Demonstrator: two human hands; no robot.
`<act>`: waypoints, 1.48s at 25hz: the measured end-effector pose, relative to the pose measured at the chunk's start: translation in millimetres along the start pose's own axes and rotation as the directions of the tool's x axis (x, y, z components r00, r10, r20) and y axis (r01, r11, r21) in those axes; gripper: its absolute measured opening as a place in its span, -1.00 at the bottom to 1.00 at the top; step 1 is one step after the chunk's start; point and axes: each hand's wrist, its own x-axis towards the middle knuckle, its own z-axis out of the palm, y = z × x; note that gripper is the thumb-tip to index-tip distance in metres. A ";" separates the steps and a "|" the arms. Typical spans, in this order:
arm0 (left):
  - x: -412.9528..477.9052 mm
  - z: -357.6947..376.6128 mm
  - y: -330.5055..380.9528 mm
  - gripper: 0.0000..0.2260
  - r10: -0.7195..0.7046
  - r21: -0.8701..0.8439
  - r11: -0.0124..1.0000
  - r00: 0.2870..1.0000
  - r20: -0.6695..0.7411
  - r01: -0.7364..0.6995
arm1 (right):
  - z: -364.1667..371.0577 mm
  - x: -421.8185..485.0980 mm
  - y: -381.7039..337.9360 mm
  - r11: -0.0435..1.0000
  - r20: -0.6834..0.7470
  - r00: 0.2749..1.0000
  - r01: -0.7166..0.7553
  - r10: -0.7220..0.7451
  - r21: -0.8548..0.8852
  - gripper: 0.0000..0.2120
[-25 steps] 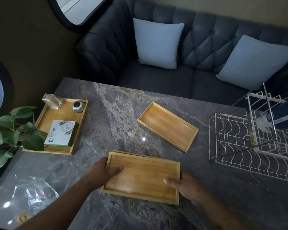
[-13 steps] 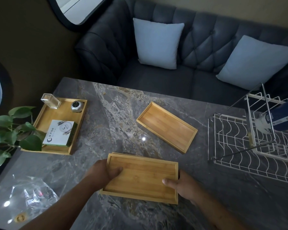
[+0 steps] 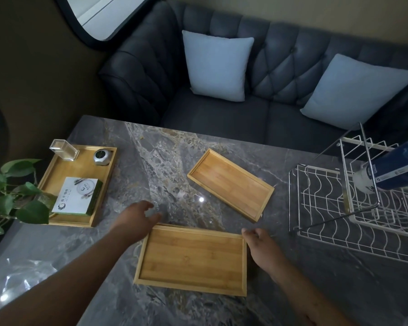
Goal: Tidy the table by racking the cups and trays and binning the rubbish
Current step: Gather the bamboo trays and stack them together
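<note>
A bamboo tray (image 3: pixel 192 260) lies flat on the grey marble table (image 3: pixel 151 165) in front of me, seemingly stacked on another tray whose edge shows behind it. My left hand (image 3: pixel 137 216) hovers just past its far left corner, fingers apart and holding nothing. My right hand (image 3: pixel 260 243) is beside its right edge, fingers loosely curled and empty. A second bamboo tray (image 3: pixel 230 183) lies at an angle further back. A white wire rack (image 3: pixel 335 208) stands at the right with a blue and white cup (image 3: pixel 391 171) lying in it.
A larger bamboo tray (image 3: pixel 80 175) at the left holds a clear box (image 3: pixel 64 149), a small silver clock (image 3: pixel 101 157) and a white and green booklet (image 3: pixel 77 196). A leafy plant (image 3: pixel 12 196) overhangs the left edge. Crumpled clear plastic (image 3: pixel 21 278) lies front left. A dark sofa (image 3: pixel 222 109) is behind the table.
Both hands have let go of the near tray, which now rests on the table. The left hand moved forward past the tray's corner, and the right hand pulled off its right edge.
</note>
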 end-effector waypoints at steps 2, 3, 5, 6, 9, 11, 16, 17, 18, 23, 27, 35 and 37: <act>11.7 -0.6 17.7 -0.51 0.053 0.045 0.998 0.998 0.039 -0.054 | -3.0 5.5 -4.3 1.000 0.001 1.000 -0.004 0.004 0.000 -0.46; 18.0 -0.4 27.5 -0.52 0.080 0.083 0.993 0.995 0.058 -0.084 | -4.8 8.0 -7.0 1.000 -0.004 1.000 -0.004 0.004 -0.021 -0.46; 32.3 1.4 45.2 -0.58 0.129 0.173 0.974 0.986 0.104 -0.146 | -8.5 14.5 -11.5 0.995 -0.025 1.000 0.011 -0.013 -0.100 -0.56; 39.6 2.8 52.2 -0.61 0.143 0.231 0.958 0.981 0.134 -0.171 | -10.6 18.1 -13.3 0.989 -0.033 0.999 0.016 -0.021 -0.145 -0.61; 58.6 7.0 66.9 -0.65 0.159 0.415 0.880 0.966 0.205 -0.233 | -18.4 27.9 -17.7 0.953 -0.051 0.998 0.006 -0.022 -0.301 -0.73; 70.7 10.0 73.9 -0.61 0.153 0.463 0.853 0.964 0.219 -0.241 | -22.9 35.2 -20.5 0.934 -0.069 0.997 -0.008 -0.018 -0.357 -0.82; 94.7 20.9 89.8 -0.42 0.141 0.507 0.827 0.963 0.229 -0.242 | -26.8 52.1 -24.7 0.914 -0.133 0.991 -0.031 -0.026 -0.406 -0.74; 98.3 23.0 92.7 -0.36 0.132 0.491 0.841 0.965 0.225 -0.229 | -26.5 54.5 -25.3 0.913 -0.155 0.987 -0.026 -0.041 -0.407 -0.70; 102.1 25.4 95.9 -0.31 0.120 0.455 0.866 0.969 0.216 -0.209 | -26.1 57.0 -25.9 0.917 -0.172 0.984 -0.023 -0.050 -0.397 -0.66; 112.2 34.7 105.9 -0.19 0.191 0.245 0.937 0.953 0.235 -0.249 | -22.6 64.2 -31.0 0.968 -0.207 0.978 -0.020 -0.034 -0.250 -0.51; 111.8 40.1 108.5 -0.37 0.260 0.094 0.955 0.949 0.181 -0.280 | -21.0 69.0 -37.7 0.993 -0.169 0.984 -0.078 0.062 -0.084 -0.48; 111.0 30.9 103.2 -0.61 0.114 -0.021 0.993 0.985 0.132 -0.112 | -26.8 75.5 -39.6 0.988 -0.276 0.954 -0.088 0.121 0.131 -0.66; 105.0 29.2 99.8 -0.72 0.089 -0.107 0.991 0.992 0.093 -0.079 | -26.4 74.6 -40.4 0.990 -0.287 0.951 -0.087 0.116 0.113 -0.70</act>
